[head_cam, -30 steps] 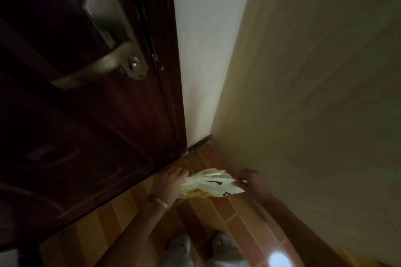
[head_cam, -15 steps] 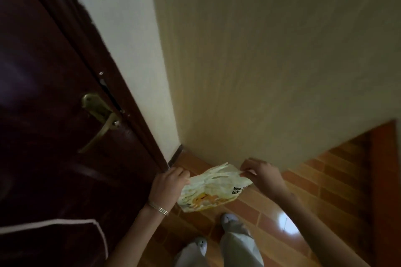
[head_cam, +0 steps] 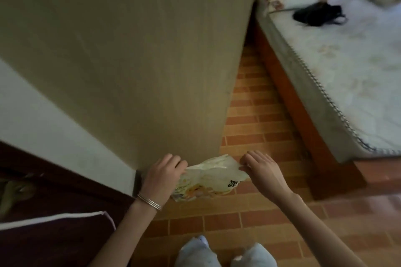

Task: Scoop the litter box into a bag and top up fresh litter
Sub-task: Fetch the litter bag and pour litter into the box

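Note:
A crumpled pale-yellow plastic bag with orange print and black characters hangs between my two hands, above the tiled floor. My left hand, with thin bangles on its wrist, grips the bag's left end. My right hand pinches the bag's upper right edge with curled fingers. No litter box or scoop is in view.
A tall beige cabinet side rises straight ahead. To the right stands a bed on a red-brown frame, with a black item on the mattress. A dark wooden door is at the lower left. Orange brick-pattern floor runs between cabinet and bed.
The view has swung right, from the dark door and its brass handle to the cabinet side and the bed. Both hands keep hold of the bag.

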`<state>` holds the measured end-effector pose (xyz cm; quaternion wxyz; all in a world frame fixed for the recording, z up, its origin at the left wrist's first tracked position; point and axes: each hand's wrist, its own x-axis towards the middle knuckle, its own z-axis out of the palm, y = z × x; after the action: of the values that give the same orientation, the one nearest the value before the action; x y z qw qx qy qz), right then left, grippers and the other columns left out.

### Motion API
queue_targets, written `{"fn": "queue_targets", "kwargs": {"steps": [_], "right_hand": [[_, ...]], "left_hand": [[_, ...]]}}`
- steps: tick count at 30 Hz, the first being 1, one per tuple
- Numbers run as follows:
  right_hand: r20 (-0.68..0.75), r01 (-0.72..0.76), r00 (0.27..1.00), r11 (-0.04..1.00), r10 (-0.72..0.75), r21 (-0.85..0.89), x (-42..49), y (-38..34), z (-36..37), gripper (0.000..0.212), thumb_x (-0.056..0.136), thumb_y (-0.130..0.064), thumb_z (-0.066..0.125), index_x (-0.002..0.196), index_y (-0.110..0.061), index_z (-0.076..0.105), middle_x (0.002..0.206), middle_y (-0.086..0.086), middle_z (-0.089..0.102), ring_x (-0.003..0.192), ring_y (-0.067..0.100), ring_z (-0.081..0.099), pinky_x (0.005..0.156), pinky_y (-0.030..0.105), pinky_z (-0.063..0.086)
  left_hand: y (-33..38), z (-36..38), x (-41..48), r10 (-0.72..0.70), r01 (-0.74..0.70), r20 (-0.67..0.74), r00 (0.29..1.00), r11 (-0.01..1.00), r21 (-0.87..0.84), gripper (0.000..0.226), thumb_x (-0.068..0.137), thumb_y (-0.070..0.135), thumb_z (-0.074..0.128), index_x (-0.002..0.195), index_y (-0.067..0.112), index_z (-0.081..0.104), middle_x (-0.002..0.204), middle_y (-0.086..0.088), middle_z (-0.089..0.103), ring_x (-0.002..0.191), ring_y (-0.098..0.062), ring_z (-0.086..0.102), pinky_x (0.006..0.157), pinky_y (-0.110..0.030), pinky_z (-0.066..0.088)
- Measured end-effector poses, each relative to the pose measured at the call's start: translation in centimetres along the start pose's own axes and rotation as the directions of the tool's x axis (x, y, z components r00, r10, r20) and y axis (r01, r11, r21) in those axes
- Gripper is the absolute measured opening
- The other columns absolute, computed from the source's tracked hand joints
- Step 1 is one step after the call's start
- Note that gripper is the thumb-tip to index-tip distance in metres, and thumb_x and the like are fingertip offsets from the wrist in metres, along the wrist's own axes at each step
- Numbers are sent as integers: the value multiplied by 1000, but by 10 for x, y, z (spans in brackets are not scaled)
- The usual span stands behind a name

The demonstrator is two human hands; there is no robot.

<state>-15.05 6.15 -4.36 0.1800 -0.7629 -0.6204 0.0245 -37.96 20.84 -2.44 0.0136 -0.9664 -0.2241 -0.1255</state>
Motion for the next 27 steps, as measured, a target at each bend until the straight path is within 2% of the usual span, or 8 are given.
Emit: {"fn": "queue_targets", "kwargs": {"steps": [3, 7, 13, 18, 22, 27], "right_hand": [[-10, -115, 993, 993, 115, -38, -32, 28, -19, 13, 79, -19, 70, 83, -15, 59, 82, -3, 62, 73, 20, 58, 61, 35, 45], [-45, -262, 965, 964, 260, -52, -80, 70, -46, 9, 83, -21, 66, 84, -17, 58, 85, -4, 60, 75, 16, 56, 65, 25, 36], [-135, -461, 883, 885, 449, -69, -156, 132, -91, 10, 83, -22, 66, 82, -18, 58, 82, -5, 59, 72, 13, 54, 62, 21, 34], [-252, -590, 792, 803, 556, -82, -222, 179, -130, 15, 78, -20, 72, 78, -15, 57, 77, -4, 58, 68, 16, 54, 54, 21, 38], [-354, -677, 705, 732, 615, -77, -275, 205, -158, 21, 74, -18, 75, 73, -13, 54, 72, -2, 56, 65, 20, 54, 50, 22, 36], [-410, -788, 583, 611, 701, -75, -334, 233, -179, 17, 81, -23, 69, 77, -11, 57, 77, 0, 58, 70, 22, 55, 51, 26, 39]], "left_hand": [[34, 5, 33, 101, -101, 4, 995, 994, -29, 27, 58, 11, 87, 66, 12, 61, 64, -1, 56, 58, -18, 54, 47, -26, 44], [89, 15, 78, 211, -209, 19, 977, 975, -77, 27, 57, 10, 88, 67, 10, 63, 64, -2, 57, 59, -20, 55, 46, -28, 47], [187, 35, 137, 394, -386, 26, 919, 910, -153, 27, 58, 12, 87, 70, 13, 64, 67, -1, 59, 60, -19, 55, 47, -27, 49], [272, 48, 182, 556, -547, -8, 831, 813, -199, 30, 54, 15, 87, 70, 13, 62, 65, 0, 57, 58, -15, 51, 48, -18, 37], [340, 54, 211, 664, -655, -47, 746, 720, -228, 28, 56, 14, 85, 69, 11, 61, 64, -2, 56, 58, -18, 51, 46, -22, 40], [422, 53, 241, 773, -770, -104, 625, 590, -244, 27, 57, 10, 85, 65, 8, 59, 59, -5, 55, 54, -21, 51, 44, -25, 45]]}}
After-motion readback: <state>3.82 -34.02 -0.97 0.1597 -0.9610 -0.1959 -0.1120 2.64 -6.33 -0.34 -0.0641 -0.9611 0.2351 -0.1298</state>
